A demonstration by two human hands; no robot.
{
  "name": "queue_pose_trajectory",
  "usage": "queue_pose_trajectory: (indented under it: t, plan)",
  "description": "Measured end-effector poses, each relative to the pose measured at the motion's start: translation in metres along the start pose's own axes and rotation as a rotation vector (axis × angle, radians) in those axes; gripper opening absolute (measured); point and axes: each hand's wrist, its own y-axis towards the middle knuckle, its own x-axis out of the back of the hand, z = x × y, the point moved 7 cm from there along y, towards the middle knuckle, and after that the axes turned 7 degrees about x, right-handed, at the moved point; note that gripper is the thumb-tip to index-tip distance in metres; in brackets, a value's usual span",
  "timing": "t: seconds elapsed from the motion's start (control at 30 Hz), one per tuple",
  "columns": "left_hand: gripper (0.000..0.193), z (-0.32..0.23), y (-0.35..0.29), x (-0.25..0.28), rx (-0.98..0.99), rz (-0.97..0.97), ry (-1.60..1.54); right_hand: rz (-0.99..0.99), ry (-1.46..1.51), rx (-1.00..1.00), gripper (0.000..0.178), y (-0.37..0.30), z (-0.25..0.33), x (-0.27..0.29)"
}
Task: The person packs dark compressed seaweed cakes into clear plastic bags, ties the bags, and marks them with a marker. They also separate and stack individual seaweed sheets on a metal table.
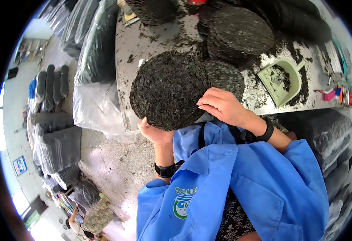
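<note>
A round, dark disc of dried seaweed [170,90], thick enough that it may be several layers, is held in front of me over the near edge of the table. My left hand [156,133] grips it from below at its lower edge, thumb on top and the other fingers hidden underneath. At the right edge, my right hand [226,107] is closed in a pinch on the rim. Just behind it lies another seaweed disc [226,78], partly covered. A tall stack of such discs [240,34] stands farther back.
Dark scraps litter the pale table [130,86]. A light green dustpan [293,89] with scraps sits at right, near small colourful items [338,95]. Another seaweed stack [154,12] is at the back. Plastic-wrapped bundles [99,60] stand at left. A person [77,225] is far off, lower left.
</note>
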Motion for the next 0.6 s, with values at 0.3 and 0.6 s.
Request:
queue_pose_trajectory:
  t: [0.3,0.6]
  plan:
    - [0.074,0.047,0.008,-0.043,0.023,0.115,0.205,-0.105,-0.123,-0.183,0.008,-0.039,-0.012,0.041]
    - [0.070,0.079,0.010,-0.042,0.069,0.042,0.115,-0.063,-0.080,-0.162,0.010,-0.052,-0.026,0.057]
